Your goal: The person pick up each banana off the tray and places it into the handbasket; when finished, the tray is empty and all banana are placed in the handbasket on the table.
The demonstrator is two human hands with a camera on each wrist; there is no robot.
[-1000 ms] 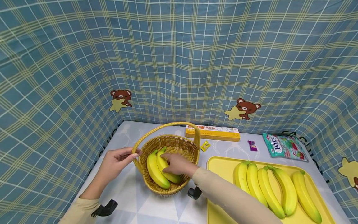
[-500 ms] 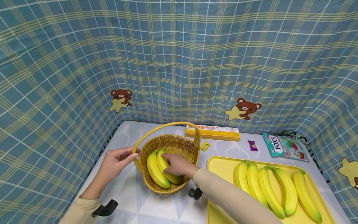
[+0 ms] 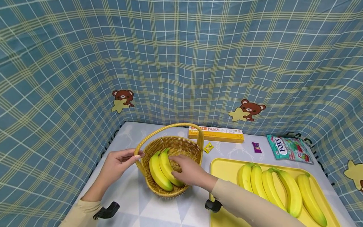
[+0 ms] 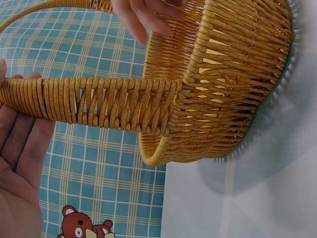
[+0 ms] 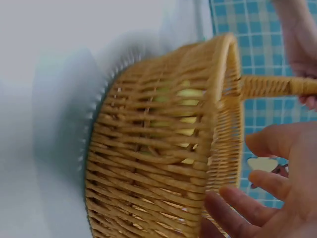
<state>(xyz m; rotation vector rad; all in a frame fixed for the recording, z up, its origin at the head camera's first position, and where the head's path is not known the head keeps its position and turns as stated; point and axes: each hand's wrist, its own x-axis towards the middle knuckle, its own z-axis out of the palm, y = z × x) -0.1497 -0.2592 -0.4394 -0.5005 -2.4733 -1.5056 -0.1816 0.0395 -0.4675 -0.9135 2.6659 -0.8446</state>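
Two hands: left on basket handle, right open over bananas.

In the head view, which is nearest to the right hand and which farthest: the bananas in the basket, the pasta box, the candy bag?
1. Bananas in the basket: touching the right hand.
2. Pasta box: behind the hand.
3. Candy bag: far right, farthest.

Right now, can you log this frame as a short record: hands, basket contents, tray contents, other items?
left hand: holds the wicker basket by its handle
right hand: open, over the basket beside its bananas
basket contents: two bananas
yellow tray: five bananas
other items: pasta box, candy bag, two small wrapped candies
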